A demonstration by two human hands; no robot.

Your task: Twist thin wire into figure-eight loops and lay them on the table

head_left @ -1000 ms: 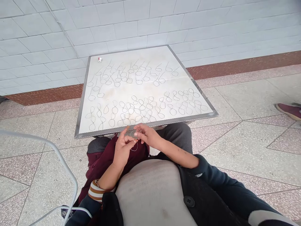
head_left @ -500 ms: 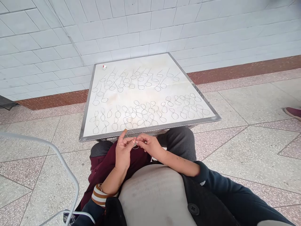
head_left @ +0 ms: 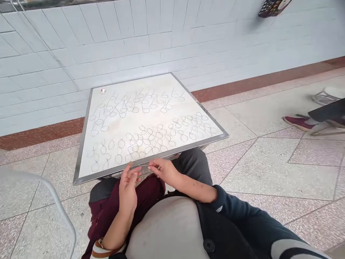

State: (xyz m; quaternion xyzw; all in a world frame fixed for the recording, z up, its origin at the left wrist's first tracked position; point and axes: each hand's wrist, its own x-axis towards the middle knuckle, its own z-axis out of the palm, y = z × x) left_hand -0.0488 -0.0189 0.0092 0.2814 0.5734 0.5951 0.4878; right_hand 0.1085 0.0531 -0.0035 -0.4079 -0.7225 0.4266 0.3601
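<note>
Just past the near edge of a white, metal-rimmed table (head_left: 126, 126), my right hand (head_left: 165, 171) pinches a thin wire (head_left: 145, 165) between thumb and fingers. The wire reaches left toward my left hand (head_left: 128, 187), whose fingers are spread apart, palm turned inward. Whether the left fingertips touch the wire is hard to see. On the near half of the tabletop lie several wires twisted into figure-eight shapes (head_left: 118, 159). Farther back are several wires with a single loop and a straight tail (head_left: 145, 110).
A small red and white object (head_left: 103, 91) sits at the table's far left corner. Behind stands a white tiled wall (head_left: 151, 54). A pale metal tube frame (head_left: 58, 199) curves at my left. On the right, another person's maroon shoe (head_left: 296, 122) rests on the floor.
My hands have moved apart. The left fingers, earlier pinching a looped wire together with the right, have spread. My view has turned right, bringing another person's leg into sight.
</note>
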